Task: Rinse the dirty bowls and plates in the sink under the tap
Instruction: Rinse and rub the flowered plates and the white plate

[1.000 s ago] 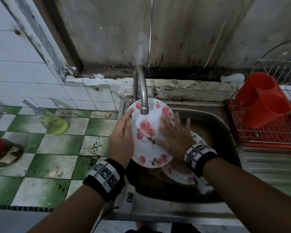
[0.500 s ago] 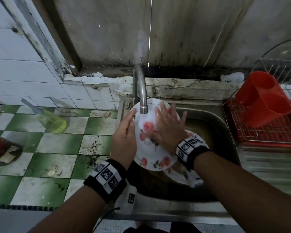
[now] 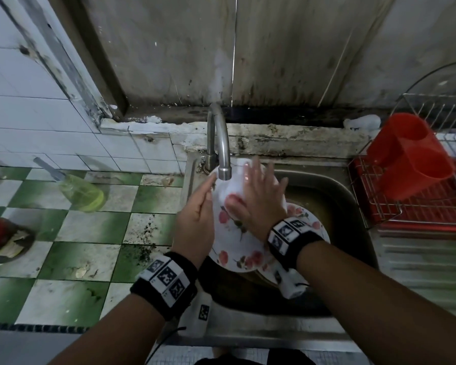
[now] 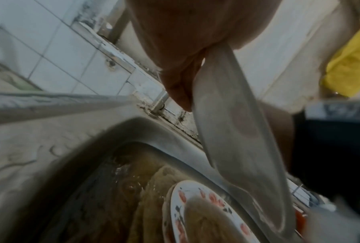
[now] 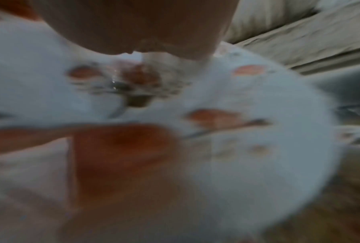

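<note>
From the head view, the flowered plate (image 3: 237, 241) stands tilted on edge above the sink (image 3: 340, 196), its top right beneath the tap (image 3: 223, 154); the left hand (image 3: 195, 222) clasps its left rim, while the right hand (image 3: 261, 201) lies flat with spread fingers on its face, nearer the spout, so any rubbing falls to it. A second plate (image 3: 309, 219) lies below, mostly covered. In the left wrist view the held plate (image 4: 237, 131) shows edge-on, its long axis running down toward the basin, thumb and fingers pinching the rim; the lower plate (image 4: 195, 213) sits in murky water. The right wrist view is blurred: palm (image 5: 133, 24) against plate (image 5: 258, 148), water flow not discernible
</note>
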